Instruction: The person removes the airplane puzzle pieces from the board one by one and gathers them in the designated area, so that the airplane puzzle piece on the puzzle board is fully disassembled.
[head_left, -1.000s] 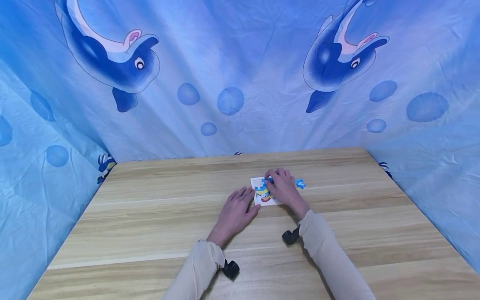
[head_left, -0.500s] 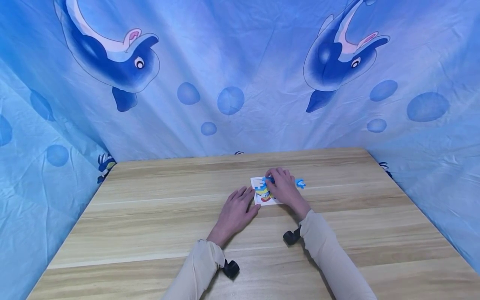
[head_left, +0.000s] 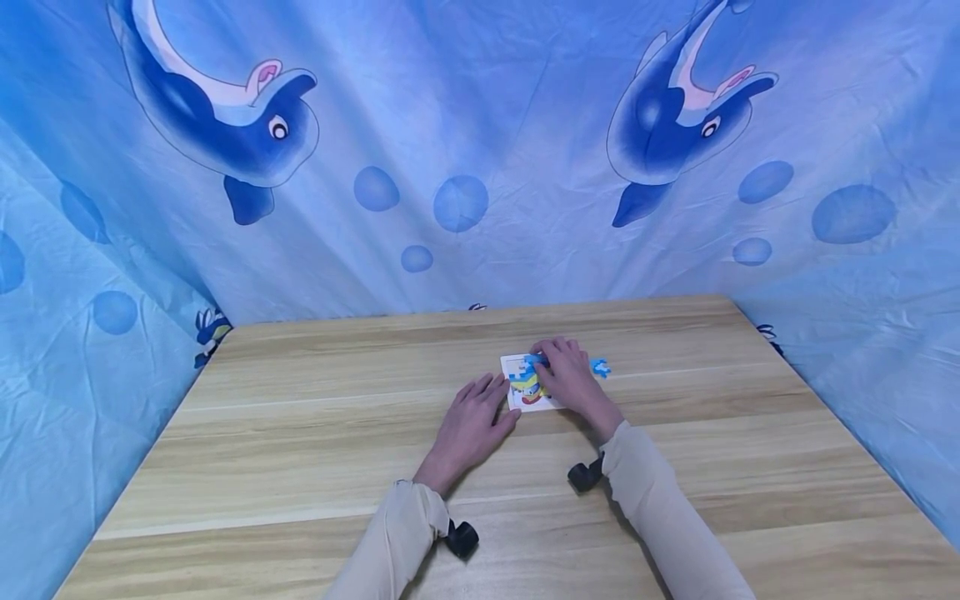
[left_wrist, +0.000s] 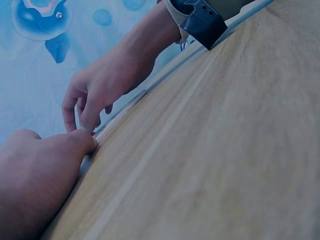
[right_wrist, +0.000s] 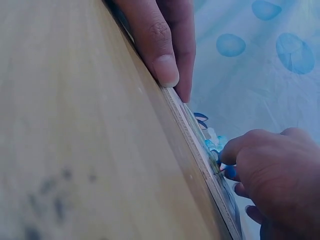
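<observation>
A small jigsaw puzzle board with a white border lies on the wooden table, with blue, yellow and red pieces set in it. My left hand lies flat with extended fingers, fingertips and thumb at the board's left edge and near corner. Over the board's right part, my right hand is bent down, thumb and fingers pinching a blue puzzle piece. That hand covers much of the board's right side. In the right wrist view the board's thin edge runs under the left thumb.
A loose light-blue puzzle piece lies on the table just right of the right hand. The wooden table reaches back to a blue curtain printed with dolphins. Black wrist cameras sit below both cuffs.
My right wrist has shifted very slightly to the right while its fingers stay over the same part of the board. The left hand and the loose piece have not moved.
</observation>
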